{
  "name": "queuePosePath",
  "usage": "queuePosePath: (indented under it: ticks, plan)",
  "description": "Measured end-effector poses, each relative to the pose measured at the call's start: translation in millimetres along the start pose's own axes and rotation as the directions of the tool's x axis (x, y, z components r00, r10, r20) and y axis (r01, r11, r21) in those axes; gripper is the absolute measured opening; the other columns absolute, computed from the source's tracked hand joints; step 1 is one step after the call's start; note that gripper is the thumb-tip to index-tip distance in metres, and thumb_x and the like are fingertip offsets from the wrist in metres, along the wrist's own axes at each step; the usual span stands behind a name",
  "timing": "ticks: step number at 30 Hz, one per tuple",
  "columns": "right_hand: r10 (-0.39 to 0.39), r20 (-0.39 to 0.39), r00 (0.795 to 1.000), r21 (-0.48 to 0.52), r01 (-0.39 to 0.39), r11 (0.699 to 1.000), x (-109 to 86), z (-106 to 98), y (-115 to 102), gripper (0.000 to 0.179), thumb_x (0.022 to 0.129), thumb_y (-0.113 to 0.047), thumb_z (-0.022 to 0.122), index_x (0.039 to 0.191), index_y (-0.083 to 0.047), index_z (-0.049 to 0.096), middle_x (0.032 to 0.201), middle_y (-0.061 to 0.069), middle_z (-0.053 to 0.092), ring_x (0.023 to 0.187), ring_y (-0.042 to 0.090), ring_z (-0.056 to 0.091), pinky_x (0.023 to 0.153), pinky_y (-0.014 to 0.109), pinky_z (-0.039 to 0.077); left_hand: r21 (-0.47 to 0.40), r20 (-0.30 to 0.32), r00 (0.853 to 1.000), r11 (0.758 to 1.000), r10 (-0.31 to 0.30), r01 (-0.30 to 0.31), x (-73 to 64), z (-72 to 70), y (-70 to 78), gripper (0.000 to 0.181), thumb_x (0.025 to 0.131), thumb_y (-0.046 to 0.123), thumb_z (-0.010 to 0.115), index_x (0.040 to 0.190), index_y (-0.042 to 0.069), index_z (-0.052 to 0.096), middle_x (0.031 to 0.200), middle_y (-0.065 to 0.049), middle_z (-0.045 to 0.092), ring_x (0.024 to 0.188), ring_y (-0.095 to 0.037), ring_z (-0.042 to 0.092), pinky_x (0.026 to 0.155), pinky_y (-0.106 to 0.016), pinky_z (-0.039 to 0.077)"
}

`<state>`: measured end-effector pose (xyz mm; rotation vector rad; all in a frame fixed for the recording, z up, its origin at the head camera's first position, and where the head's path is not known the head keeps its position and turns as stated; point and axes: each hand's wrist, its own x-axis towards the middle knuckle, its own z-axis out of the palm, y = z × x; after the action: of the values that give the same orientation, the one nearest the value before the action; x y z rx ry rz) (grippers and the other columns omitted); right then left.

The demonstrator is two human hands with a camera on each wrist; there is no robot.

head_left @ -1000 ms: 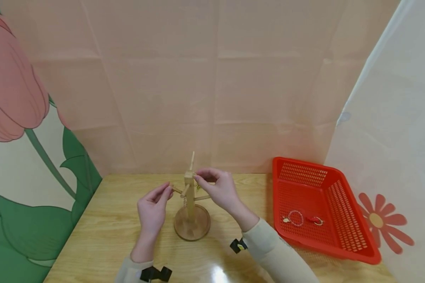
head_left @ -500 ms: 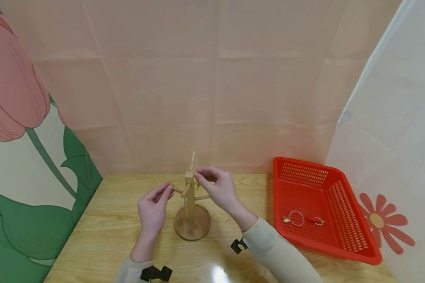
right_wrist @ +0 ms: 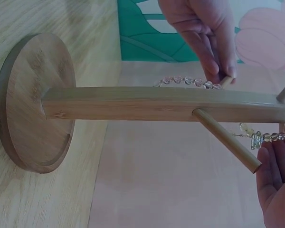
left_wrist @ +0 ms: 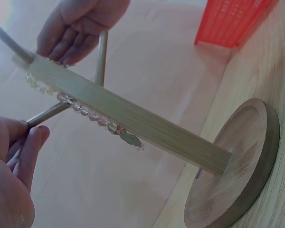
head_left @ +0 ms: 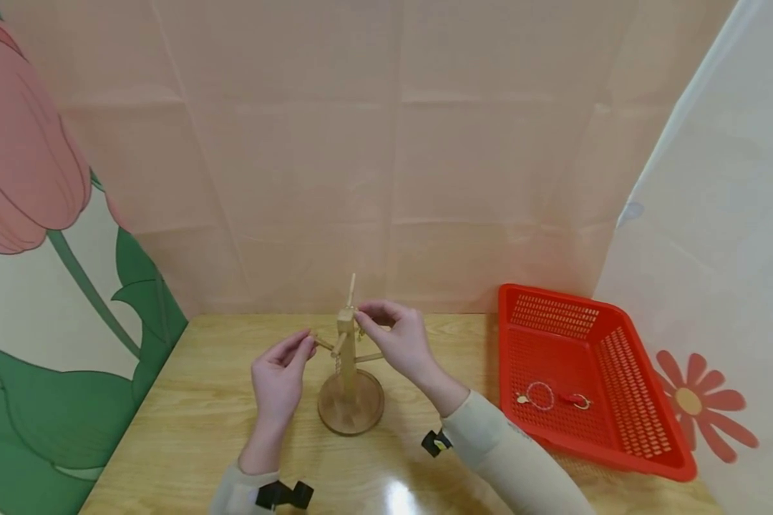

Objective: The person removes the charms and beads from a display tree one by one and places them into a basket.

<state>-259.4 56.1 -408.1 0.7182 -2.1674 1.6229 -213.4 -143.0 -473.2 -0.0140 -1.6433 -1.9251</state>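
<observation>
A wooden rack [head_left: 348,368] with a square post, round base and several pegs stands upright on the table. My left hand [head_left: 277,379] pinches the tip of its left peg [left_wrist: 50,114] between thumb and fingers. From that peg a clear pinkish bead bracelet [left_wrist: 92,115] with a green charm hangs against the post. My right hand [head_left: 402,347] is beside the post's top, pinching a pale bead bracelet [right_wrist: 270,137] with a metal charm. Its fingers cover part of this bracelet; whether it loops over a peg I cannot tell. A bare peg [right_wrist: 230,142] points out below that hand.
A red plastic basket [head_left: 599,458] stands on the right of the wooden table [head_left: 187,429]. In it lie a pink bead bracelet [head_left: 541,408] and a red piece with a ring [head_left: 580,402]. A beige cloth [head_left: 393,157] hangs behind the table.
</observation>
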Motion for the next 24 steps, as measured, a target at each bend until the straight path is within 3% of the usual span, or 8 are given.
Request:
queuePosePath:
  ticks: [6, 13, 24]
  plan:
    - [-0.022, 0.007, 1.0, 0.034, 0.022, 0.999, 1.4, -1.4, 6.1, 0.009, 0.098, -0.011, 0.081, 0.106, -0.007, 0.082, 0.098, 0.005, 0.081, 0.087, 0.02, 0.077, 0.082, 0.045, 0.068, 0.017, 0.013, 1.0, 1.0, 0.006, -0.006, 0.9, -1.5, -0.2, 0.015, 0.097, -0.004, 0.077, 0.111, -0.01, 0.078, 0.102, -0.029, 0.077, 0.085, -0.015, 0.08, 0.079, -0.028, 0.067]
    - [-0.044, 0.002, 0.999, 0.048, 0.044, 0.998, 2.3, -1.3, 9.4, 0.01, 0.099, -0.014, 0.081, 0.106, -0.008, 0.082, 0.097, 0.004, 0.081, 0.086, 0.02, 0.077, 0.081, 0.043, 0.068, 0.029, 0.025, 1.0, 1.0, 0.004, -0.004, -0.3, -2.2, 1.4, 0.018, 0.098, -0.003, 0.076, 0.113, -0.013, 0.076, 0.102, -0.03, 0.076, 0.084, -0.012, 0.08, 0.079, -0.026, 0.066]
    - [-0.037, -0.002, 0.999, 0.044, 0.037, 0.998, 4.3, -0.5, 10.4, 0.012, 0.099, -0.017, 0.081, 0.108, -0.008, 0.082, 0.098, 0.002, 0.081, 0.085, 0.017, 0.076, 0.079, 0.039, 0.068, 0.016, 0.028, 1.0, 1.0, -0.003, 0.003, 0.4, -3.6, 0.8, 0.016, 0.098, -0.003, 0.077, 0.112, -0.01, 0.078, 0.104, -0.029, 0.076, 0.085, -0.013, 0.08, 0.081, -0.029, 0.066]
